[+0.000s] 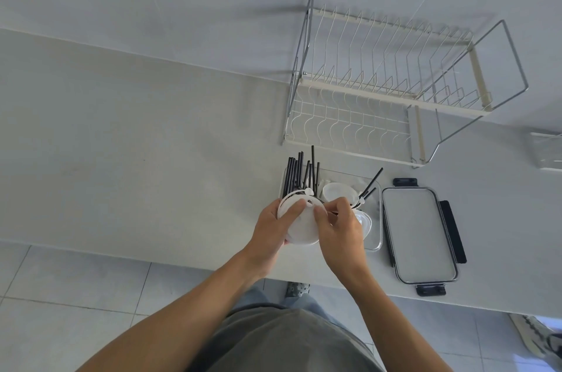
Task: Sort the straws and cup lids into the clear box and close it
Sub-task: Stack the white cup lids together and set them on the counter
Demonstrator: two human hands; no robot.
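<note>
A clear box (375,228) sits on the pale counter with white cup lids (337,191) inside it. My left hand (275,225) grips a stack of white cup lids (301,230) at the box's left end, and a bunch of black straws (299,172) sticks up behind them. My right hand (340,225) pinches the top of that stack, and two or three black straws (369,186) poke out past its fingers. The box's clear lid (421,233), with black clips, lies flat on the counter just right of the box.
A white wire dish rack (392,83) stands behind the box against the wall. A clear container (547,151) is at the right edge. The counter's front edge (182,262) runs below my hands, with tiled floor beneath.
</note>
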